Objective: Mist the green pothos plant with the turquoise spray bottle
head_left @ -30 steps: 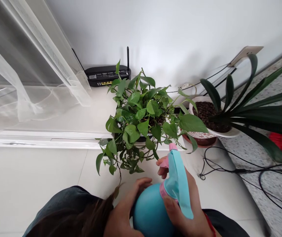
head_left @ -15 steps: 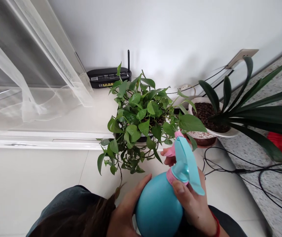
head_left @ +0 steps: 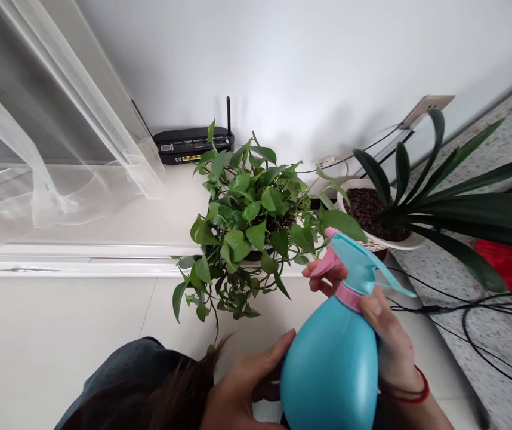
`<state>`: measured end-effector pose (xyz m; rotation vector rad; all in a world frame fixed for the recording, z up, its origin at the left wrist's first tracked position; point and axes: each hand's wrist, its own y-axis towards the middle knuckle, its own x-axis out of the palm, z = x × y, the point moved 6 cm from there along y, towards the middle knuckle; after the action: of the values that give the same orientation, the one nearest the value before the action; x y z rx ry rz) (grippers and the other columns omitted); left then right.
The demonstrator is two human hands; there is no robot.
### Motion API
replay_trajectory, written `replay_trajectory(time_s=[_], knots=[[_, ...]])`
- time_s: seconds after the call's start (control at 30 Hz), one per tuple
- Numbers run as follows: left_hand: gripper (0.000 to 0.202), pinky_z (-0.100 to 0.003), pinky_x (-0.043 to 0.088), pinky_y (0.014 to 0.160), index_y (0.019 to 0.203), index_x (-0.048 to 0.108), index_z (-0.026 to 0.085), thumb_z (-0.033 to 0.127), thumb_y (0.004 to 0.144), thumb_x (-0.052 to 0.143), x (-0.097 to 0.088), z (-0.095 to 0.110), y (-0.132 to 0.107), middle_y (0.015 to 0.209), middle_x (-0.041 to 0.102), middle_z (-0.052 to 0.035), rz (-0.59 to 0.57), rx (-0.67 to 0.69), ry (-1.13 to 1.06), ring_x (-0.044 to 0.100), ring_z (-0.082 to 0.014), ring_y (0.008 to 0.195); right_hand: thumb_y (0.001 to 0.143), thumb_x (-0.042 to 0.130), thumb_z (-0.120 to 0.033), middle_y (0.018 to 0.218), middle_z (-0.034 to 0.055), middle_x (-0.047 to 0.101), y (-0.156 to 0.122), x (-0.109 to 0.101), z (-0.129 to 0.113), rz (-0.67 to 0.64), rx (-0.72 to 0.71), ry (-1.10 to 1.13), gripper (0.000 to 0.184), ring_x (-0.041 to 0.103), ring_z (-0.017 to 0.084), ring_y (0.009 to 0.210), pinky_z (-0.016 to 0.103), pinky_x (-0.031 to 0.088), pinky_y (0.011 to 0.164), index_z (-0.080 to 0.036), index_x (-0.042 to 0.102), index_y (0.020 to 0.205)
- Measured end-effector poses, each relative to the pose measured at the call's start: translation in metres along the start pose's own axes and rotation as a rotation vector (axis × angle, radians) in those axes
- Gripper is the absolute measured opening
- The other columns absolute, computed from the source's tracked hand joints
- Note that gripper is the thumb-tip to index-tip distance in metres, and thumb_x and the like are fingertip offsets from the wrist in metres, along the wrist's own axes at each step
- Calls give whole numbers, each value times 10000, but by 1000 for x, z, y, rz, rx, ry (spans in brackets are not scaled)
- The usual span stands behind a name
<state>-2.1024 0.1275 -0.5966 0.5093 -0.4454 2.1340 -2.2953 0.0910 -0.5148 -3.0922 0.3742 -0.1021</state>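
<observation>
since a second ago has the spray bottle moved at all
Yes. The spray bottle has shifted right and swung its nozzle up toward the leafy potted plant; its trigger head now overlaps the white pot beside that plant, held in both hands.

Both hands low in frame, forearms coming up from the bottom edge. Left hand (head_left: pixel 242 391) is cupped, palm turned inward — thumb stretched out toward the right and slightly up, its tip pressed at the left flank of what's held; the other fingers are out of sight beneath. Right hand (head_left: pixel 384 334) sits higher and further forward, wrapped at the neck of the grip: thumb lying over the top on the near side, fingers (head_left: pixel 323 278) curled round the far side, tips showing just past it. Right wrist is bent slightly, a red band around it. Both grips are closed — firm contact, no gap visible.
</observation>
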Motion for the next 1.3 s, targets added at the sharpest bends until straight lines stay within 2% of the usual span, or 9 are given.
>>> replay_trajectory(time_s=[0.13, 0.27, 0.37, 0.6, 0.7, 0.87, 1.07, 1.17, 1.3], knots=[[902, -330, 433, 1092, 1487, 384, 383, 204, 713, 811, 6, -3, 10, 1426, 485, -77, 24, -40, 33, 520, -266, 1300, 853, 584, -577, 1152, 83, 646, 3, -4, -6, 11, -1, 36, 494, 603, 266, 1013, 347, 547, 768, -277, 616, 1244], [968, -385, 471, 1047, 1538, 326, 280, 329, 707, 821, 15, -6, 20, 1324, 565, -124, 23, -113, 40, 593, -277, 1196, 872, 567, -575, 1120, 66, 657, 7, -11, -11, 8, -56, 17, 641, 597, 269, 1027, 414, 513, 928, -316, 444, 1445], [917, -392, 491, 1005, 1567, 271, 244, 395, 795, 742, 22, -1, 29, 1317, 562, -157, -37, -90, 17, 608, -287, 1168, 857, 574, -607, 1190, 77, 641, 8, -15, -12, -17, -77, -24, 638, 576, 295, 1122, 410, 526, 897, -303, 489, 1411], [902, -384, 429, 1090, 1482, 416, 378, 331, 686, 839, 18, 0, 36, 1433, 510, -73, -24, 13, -81, 537, -280, 1278, 860, 569, -624, 1122, 73, 663, 10, -10, -16, -86, -94, -61, 498, 640, 263, 975, 371, 561, 779, -306, 627, 1238], [977, -350, 445, 1070, 1472, 421, 397, 224, 620, 868, 16, 0, 35, 1414, 530, -71, -13, 60, -57, 549, -261, 1265, 856, 587, -614, 1171, 88, 657, 10, -6, -15, -74, -70, 6, 486, 653, 245, 927, 352, 573, 725, -283, 645, 1207], [999, -398, 450, 1060, 1484, 435, 305, 367, 591, 879, 5, -7, 27, 1296, 593, -126, 85, 34, 37, 607, -280, 1163, 831, 585, -649, 1079, 93, 680, 12, -1, -19, -90, -82, -67, 493, 642, 233, 801, 358, 571, 659, -260, 658, 1126], [1030, -376, 436, 1082, 1507, 397, 318, 371, 601, 882, 5, -4, 19, 1387, 520, -120, 96, -25, 28, 546, -288, 1257, 839, 560, -655, 1060, 95, 669, 13, 9, -22, -74, -108, -123, 510, 642, 249, 815, 360, 561, 630, -266, 651, 1155], [980, -337, 506, 980, 1485, 455, 300, 455, 608, 862, 3, 2, 11, 1221, 604, -110, 140, -3, 68, 617, -274, 1124, 839, 558, -656, 991, 96, 675, 12, 17, -23, -35, -84, -165, 511, 624, 231, 728, 353, 550, 585, -261, 651, 1150], [980, -341, 484, 1022, 1476, 473, 311, 636, 608, 791, -8, -3, -9, 1214, 587, -112, 256, -17, 213, 590, -298, 1158, 835, 541, -689, 1048, 96, 675, 10, 33, -27, -49, -110, -156, 547, 599, 187, 659, 325, 557, 562, -247, 650, 1138]])
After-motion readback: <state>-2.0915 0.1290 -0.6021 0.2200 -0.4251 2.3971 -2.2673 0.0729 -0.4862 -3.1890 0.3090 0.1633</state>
